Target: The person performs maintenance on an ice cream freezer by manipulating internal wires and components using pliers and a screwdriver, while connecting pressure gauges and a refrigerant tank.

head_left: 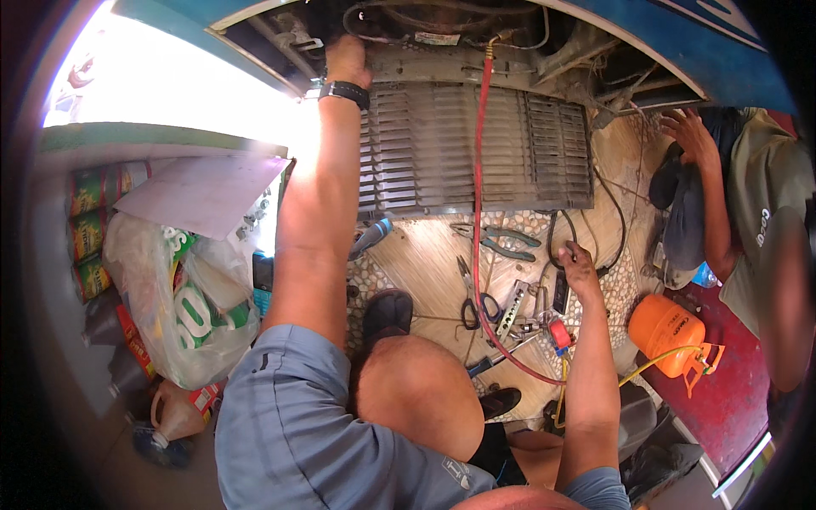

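My left hand (347, 61) reaches up into the dark open compartment of a blue-sided machine, beside its tubes; its fingertips are lost in shadow. Lower right, my right hand (580, 269) is closed above the floor at a black cable (623, 223); what its fingers hold is unclear. Just below that hand lies a small dark device (561, 291). From a brass fitting (490, 48) in the compartment, a red hose (480, 170) runs down over a grey louvred grille (459, 149) to a gauge with a red rim (560, 334).
Pliers (508, 242), scissors (470, 297) and other hand tools lie on the floor. An orange gas cylinder (667, 327) with a yellow hose (654, 364) stands right. Another person's hand (690, 136) is at upper right. Left are a plastic bag (157, 297), cans (87, 234) and a jug (177, 412).
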### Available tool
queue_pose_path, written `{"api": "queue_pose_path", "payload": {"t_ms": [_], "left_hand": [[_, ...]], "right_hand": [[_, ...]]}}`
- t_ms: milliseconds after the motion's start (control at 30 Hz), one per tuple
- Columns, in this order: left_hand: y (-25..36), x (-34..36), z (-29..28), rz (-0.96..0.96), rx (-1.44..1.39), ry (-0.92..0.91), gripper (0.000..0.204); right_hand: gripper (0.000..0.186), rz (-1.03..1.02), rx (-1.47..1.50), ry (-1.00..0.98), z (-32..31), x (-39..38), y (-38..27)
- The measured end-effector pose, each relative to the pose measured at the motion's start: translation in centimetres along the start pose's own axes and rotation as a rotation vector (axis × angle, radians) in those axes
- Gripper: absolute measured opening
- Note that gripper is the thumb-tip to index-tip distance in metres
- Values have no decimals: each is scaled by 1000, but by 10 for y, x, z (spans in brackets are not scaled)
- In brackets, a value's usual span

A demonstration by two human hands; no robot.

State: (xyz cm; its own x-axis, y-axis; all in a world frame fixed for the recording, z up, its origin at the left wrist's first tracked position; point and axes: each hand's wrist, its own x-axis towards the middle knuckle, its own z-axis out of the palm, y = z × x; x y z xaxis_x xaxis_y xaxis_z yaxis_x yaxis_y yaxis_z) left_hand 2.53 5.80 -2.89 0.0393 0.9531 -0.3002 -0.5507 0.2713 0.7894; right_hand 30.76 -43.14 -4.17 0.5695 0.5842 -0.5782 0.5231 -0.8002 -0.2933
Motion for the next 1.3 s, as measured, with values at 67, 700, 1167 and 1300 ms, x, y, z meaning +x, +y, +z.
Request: {"api": "queue_pose_path", "payload": {"t_ms": [67, 700, 1167, 1300], "left_hand": [[-2, 4, 0, 67, 52, -3, 21], [-3, 32, -18, -13, -535, -332, 36], [13, 32, -9, -63, -454, -473, 39], [13, 34, -6, -49, -435, -383, 38]], "right_hand": [[54, 24, -5, -3, -1, 0, -3], [53, -41, -35, 137, 17, 2, -1], [53, 69, -112, 108, 15, 1, -29], [54, 95, -161, 112, 16, 3, -30]]}}
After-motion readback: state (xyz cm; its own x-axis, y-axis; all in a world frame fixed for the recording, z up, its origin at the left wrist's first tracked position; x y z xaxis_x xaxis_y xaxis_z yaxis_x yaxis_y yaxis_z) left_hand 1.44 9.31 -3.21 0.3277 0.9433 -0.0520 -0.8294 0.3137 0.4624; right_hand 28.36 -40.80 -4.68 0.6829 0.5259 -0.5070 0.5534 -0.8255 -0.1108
